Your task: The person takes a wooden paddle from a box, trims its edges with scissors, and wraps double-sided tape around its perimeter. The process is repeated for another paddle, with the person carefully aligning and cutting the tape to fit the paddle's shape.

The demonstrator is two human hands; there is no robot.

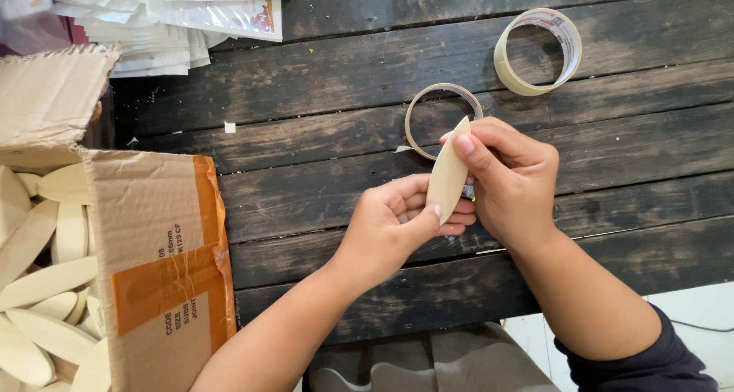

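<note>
Both hands hold one pale, flat, oval wooden piece (pixel 446 174) upright above a dark plank table (pixel 321 132). My left hand (pixel 397 220) pinches its lower end with thumb and fingers. My right hand (pixel 508 174) grips its upper end, thumb pressed on the top tip. A thin, nearly used-up tape ring (pixel 436 102) lies on the table just behind the piece, partly hidden by my right hand.
A fuller roll of clear tape (pixel 537 52) stands tilted at the back right. An open cardboard box (pixel 153 239) at the left holds several similar pale oval pieces (pixel 42 285). Stacked plastic packets (pixel 176 14) lie at the back left.
</note>
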